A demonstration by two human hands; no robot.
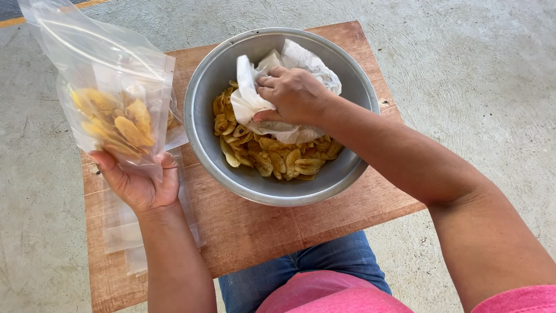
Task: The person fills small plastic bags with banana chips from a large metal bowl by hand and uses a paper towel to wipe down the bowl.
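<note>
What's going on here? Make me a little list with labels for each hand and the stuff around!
left hand: holds up a clear plastic bag partly filled with yellow chips
right hand: inside the metal bowl, gripping a white paper towel
bowl contents: yellow chips under the towel
surface: wooden board on the lap
beside bowl: flat clear bags under the left wrist
</note>
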